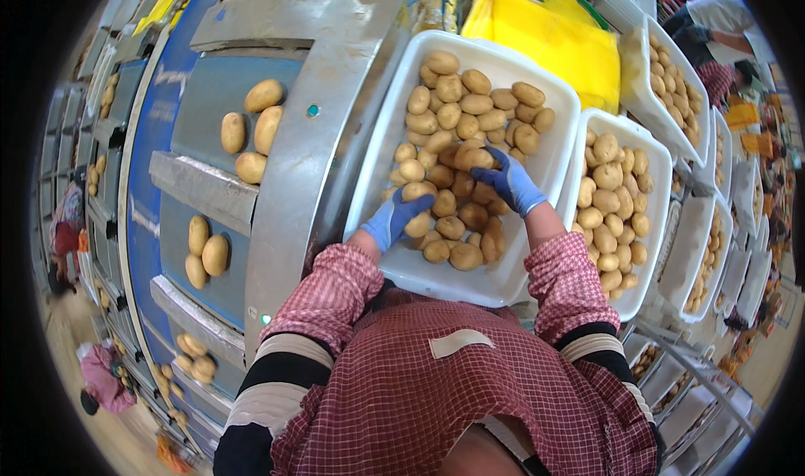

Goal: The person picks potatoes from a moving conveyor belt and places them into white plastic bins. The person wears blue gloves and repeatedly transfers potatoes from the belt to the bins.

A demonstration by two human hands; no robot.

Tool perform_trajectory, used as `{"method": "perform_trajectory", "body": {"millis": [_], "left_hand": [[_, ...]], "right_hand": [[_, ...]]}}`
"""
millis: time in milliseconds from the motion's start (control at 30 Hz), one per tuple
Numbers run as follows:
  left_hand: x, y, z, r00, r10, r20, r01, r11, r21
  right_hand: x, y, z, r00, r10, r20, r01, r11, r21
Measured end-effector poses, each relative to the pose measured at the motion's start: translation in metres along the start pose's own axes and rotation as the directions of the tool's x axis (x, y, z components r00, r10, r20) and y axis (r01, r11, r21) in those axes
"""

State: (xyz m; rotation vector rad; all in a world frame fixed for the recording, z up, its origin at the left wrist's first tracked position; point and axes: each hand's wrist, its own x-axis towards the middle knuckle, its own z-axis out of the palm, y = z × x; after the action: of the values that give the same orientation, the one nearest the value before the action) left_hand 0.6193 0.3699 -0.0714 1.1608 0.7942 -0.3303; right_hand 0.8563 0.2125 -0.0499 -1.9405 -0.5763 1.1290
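Note:
A white plastic tub (440, 287) full of loose potatoes (467, 126) stands right in front of me. Blue gloves cover both my hands, which reach into it. My left hand (396, 217), at the tub's left side, has its fingers and thumb around potatoes (417, 224). Toward the right side, my right hand (512, 182) grasps a potato (475, 159) on top of the heap, the fingertips partly hidden behind it. Darker potatoes (473, 216) lie in shadow between the two hands.
On my left, a steel-framed conveyor (302, 162) carries potatoes (233, 133) between crossbars (204, 184). A second tub of potatoes (607, 224) adjoins mine at right. Yellow mesh bags (541, 42) lie beyond. More tubs (692, 262) stand farther right; a person (107, 378) is at lower left.

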Motion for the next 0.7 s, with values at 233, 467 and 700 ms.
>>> {"method": "perform_trajectory", "body": {"millis": [233, 467, 700], "left_hand": [[0.005, 0.012, 0.033, 0.971, -0.103, -0.215, -0.016, 0.872, -0.489], [0.029, -0.023, 0.06, 0.889, 0.116, -0.443, -0.273, 0.911, -0.308], [-0.01, -0.006, 0.039, 0.995, 0.061, -0.075, -0.097, 0.652, -0.752]], "right_hand": [[0.03, -0.011, 0.013, 0.957, 0.033, 0.289, -0.056, 0.996, 0.074], [0.02, 0.037, 0.043, 0.95, -0.249, 0.189, 0.275, 0.954, -0.123], [0.002, 0.015, 0.042, 0.867, -0.061, 0.495, -0.225, 0.838, 0.497]]}}
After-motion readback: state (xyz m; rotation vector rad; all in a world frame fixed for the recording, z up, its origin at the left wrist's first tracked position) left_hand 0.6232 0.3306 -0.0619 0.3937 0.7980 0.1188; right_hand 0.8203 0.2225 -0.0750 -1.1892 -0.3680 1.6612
